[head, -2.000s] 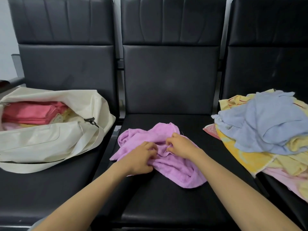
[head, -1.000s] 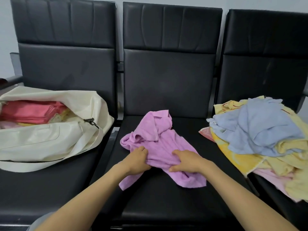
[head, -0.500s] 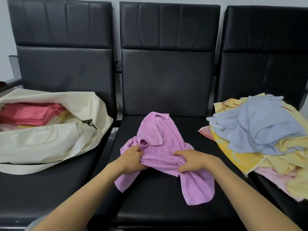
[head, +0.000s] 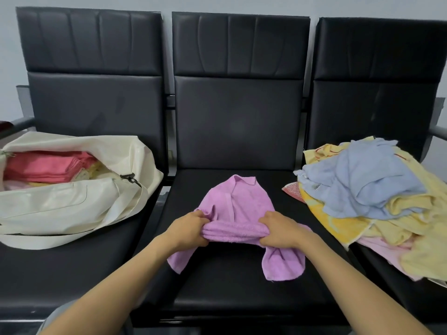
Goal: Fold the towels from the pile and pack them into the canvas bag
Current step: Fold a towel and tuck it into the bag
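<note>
on middle seat [head: 237,284]: both hands grip purple towel [head: 244,201].

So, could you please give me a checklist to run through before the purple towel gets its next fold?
1. The left hand grips the purple towel: ok.
2. The right hand grips it too: ok.
3. Towel lies flat for folding: not ok, bunched between the hands.
4. The middle seat has bare room in front: ok.
5. The canvas bag gapes open, pink towels inside: ok.
6. Room left in the bag: cannot tell.
</note>
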A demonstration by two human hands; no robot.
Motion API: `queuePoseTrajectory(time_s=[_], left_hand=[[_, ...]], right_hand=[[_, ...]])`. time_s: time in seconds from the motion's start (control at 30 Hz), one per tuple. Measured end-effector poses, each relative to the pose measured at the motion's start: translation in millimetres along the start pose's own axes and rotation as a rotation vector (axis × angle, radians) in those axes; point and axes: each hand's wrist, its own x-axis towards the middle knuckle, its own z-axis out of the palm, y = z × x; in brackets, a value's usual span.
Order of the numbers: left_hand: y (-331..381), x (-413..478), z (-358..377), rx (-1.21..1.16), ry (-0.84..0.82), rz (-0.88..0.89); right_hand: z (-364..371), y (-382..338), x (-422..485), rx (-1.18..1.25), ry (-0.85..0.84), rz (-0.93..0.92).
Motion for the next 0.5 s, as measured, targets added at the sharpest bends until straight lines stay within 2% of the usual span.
queuePoseTrajectory(time_s=[0.1, 0.2, 0.3, 0.4, 0.5], left_hand=[[-0.4, -9.6, -8.6, -0.124, 0.049, 0.031], [5.7, -11.2, -45.4, -0.171, 0.277, 0.147], [19.1, -9.9, -103.8, -0.424, 0.335, 0.122], [28.8, -5.8, -160.0, -0.732, 0.109, 0.066], [33.2, 0.4, -199.3, -0.766, -0.191, 0.058]], right_hand=[[-7.4, -5.4, -13.0, 0.355, 0.089, 0.02], [-42.1, -10.8, -18.3, 0.428, 0.291, -0.016], [-92.1, -13.3, -25.4, 0.563, 0.465, -0.112], [-144.4, -12.5, -37.9, 0.748, 0.378, -0.185], [-184.8, -6.1, -39.1, 0.734, 0.199, -0.175]])
